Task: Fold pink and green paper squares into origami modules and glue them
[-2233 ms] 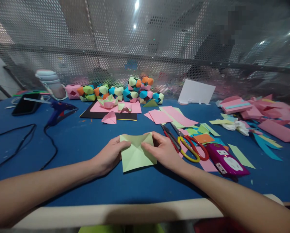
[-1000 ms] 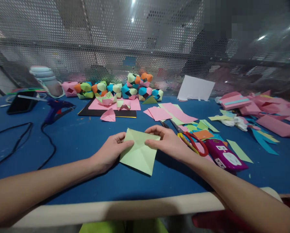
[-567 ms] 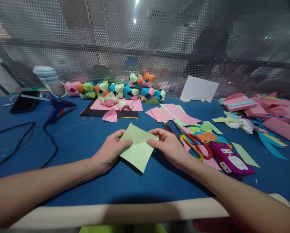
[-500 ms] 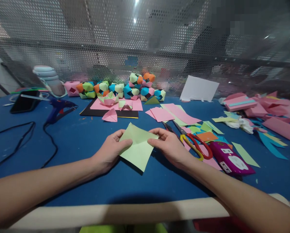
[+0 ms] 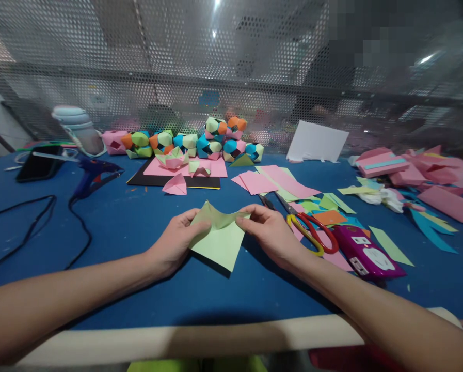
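A light green square of paper (image 5: 220,243) with creases is held just above the blue table, its upper edge bowed inward between my hands. My left hand (image 5: 180,235) pinches its left corner, thumb on top and fingers beneath. On the other side my right hand (image 5: 266,227) grips the upper right corner the same way, thumb over the paper. Yellow-and-red-handled scissors (image 5: 310,235) lie just beyond my right hand. Ahead of the paper sits a small folded pink piece (image 5: 175,184), in front of a black board (image 5: 149,179) bearing pink and green folded paper.
Folded multicoloured paper balls (image 5: 210,147) line the back by the perforated panel. A blue glue gun (image 5: 94,173), a phone (image 5: 40,163) and a bottle (image 5: 80,129) stand left. Pink sheets (image 5: 258,182), a purple packet (image 5: 368,253) and heaped pink paper (image 5: 428,175) lie right.
The green paper has turned from square-on to a diamond-like angle in my hands. Since half a second ago its upper part has buckled inward. Both hands keep hold.
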`<state>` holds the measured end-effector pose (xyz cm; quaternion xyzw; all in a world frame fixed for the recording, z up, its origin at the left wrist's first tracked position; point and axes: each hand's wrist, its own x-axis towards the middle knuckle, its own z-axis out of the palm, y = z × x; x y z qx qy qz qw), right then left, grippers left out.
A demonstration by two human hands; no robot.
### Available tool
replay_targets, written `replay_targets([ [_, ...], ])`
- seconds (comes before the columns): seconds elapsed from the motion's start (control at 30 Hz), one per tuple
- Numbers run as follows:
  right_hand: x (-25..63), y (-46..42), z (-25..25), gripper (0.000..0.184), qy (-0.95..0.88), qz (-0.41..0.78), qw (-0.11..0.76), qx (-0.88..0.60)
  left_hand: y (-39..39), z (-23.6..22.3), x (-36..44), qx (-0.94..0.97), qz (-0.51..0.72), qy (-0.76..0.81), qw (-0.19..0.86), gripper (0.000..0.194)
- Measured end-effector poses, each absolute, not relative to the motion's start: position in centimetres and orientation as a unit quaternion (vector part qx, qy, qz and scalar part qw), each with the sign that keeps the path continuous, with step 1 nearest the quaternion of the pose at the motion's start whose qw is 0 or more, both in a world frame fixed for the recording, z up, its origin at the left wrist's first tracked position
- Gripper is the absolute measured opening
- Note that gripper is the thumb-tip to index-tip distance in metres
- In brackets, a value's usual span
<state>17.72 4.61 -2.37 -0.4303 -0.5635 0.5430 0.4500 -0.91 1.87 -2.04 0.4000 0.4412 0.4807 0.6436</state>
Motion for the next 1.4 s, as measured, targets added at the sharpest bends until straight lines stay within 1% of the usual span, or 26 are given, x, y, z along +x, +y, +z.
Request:
replay_targets([
  [0.13, 17.7, 4.4, -1.9, 0.020, -0.596, 0.501, 0.450, -0.437, 1.9, -2.1, -1.0, 0.419, 0.476, 0.434, 0.640, 0.018],
  [0.3, 17.6, 4.1, -1.6, 0.022, -0.632, 0.451, 0.452, -0.439, 1.8, -2.0, -1.0, 0.438, 0.466, 0.455, 0.619, 0.016],
  [0.47, 17.4, 4.0, -1.6, 0.024, -0.616, 0.457, 0.476, -0.430, 1.7, -2.0, -0.9, 0.440, 0.456, 0.444, 0.634, 0.020],
  [0.6, 17.4, 4.0, -1.5, 0.025, -0.621, 0.451, 0.476, -0.431, 1.6, -2.2, -0.9, 0.456, 0.446, 0.453, 0.623, 0.024],
  [0.83, 17.3, 3.6, -1.5, 0.018, -0.647, 0.432, 0.460, -0.428, 1.4, -2.0, -0.7, 0.479, 0.413, 0.483, 0.606, 0.028],
  [1.07, 17.1, 3.4, -1.6, 0.014, -0.652, 0.449, 0.465, -0.396, 1.2, -1.9, -0.1, 0.502, 0.400, 0.484, 0.594, 0.023],
  [1.23, 17.1, 3.2, -1.7, 0.015, -0.672, 0.431, 0.452, -0.397, 0.9, -1.6, 0.2, 0.524, 0.400, 0.484, 0.575, 0.023],
  [1.4, 17.1, 3.0, -1.5, 0.010, -0.696, 0.409, 0.445, -0.387, 0.7, -1.3, 0.2, 0.548, 0.387, 0.478, 0.567, 0.024],
])
